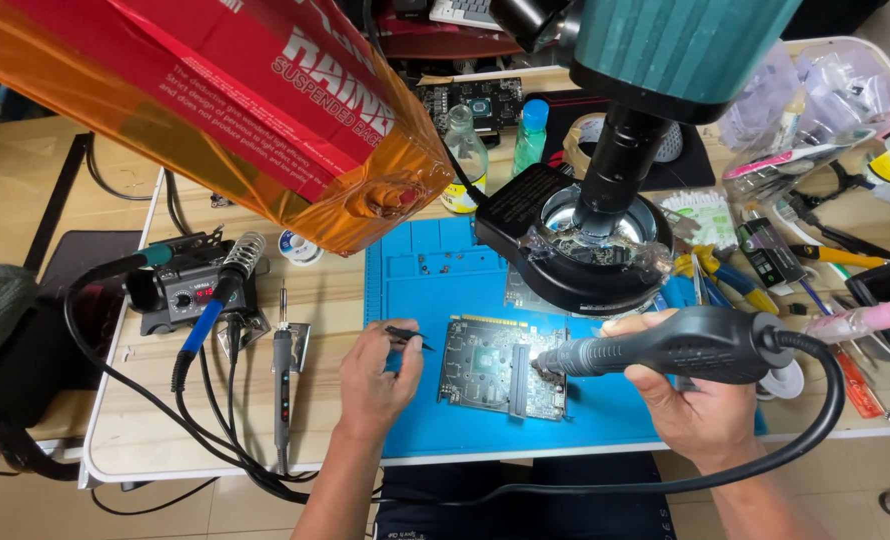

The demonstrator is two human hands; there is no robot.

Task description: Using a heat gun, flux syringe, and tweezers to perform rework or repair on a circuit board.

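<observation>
Circuit board [500, 365] lies flat on the blue mat [605, 415], near its front edge, between both hands. Left hand [375, 380], just left of the board, pinches black tweezers [408, 337]. Right hand [690, 395] is wrapped around the hot-air handpiece [665, 348], nozzle over the board's right edge.

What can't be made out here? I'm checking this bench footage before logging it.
Head view only:
- Hot-air handpiece nozzle tip: lost in glare on the circuit board.
- Tweezers: tips too small; grip end hidden in left hand.
- Right hand: palm hidden by the handpiece.
- Board parts: too small.
</observation>
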